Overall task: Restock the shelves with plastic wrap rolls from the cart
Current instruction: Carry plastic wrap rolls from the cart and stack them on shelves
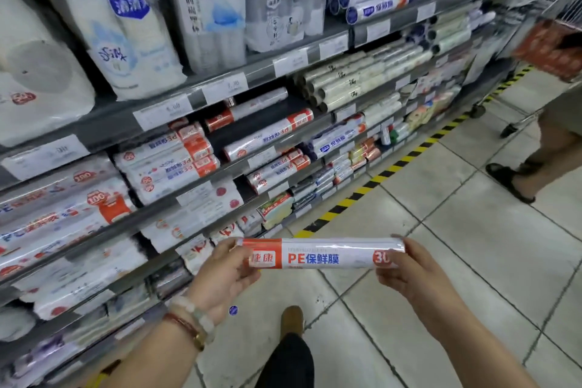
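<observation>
I hold one plastic wrap roll (321, 253) level over the floor, my left hand (220, 277) pinching its orange end and my right hand (409, 274) curled round the other. Matching orange-ended rolls (261, 123) lie on the shelf (277, 148) to my left. I judge it best to turn the roll lengthwise with those, label outward, and slide it into the gap beside them.

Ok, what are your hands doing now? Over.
Left hand and right hand grip the plastic wrap roll by its ends, level. Not shelved yet. Nothing blocking the shelves.
</observation>
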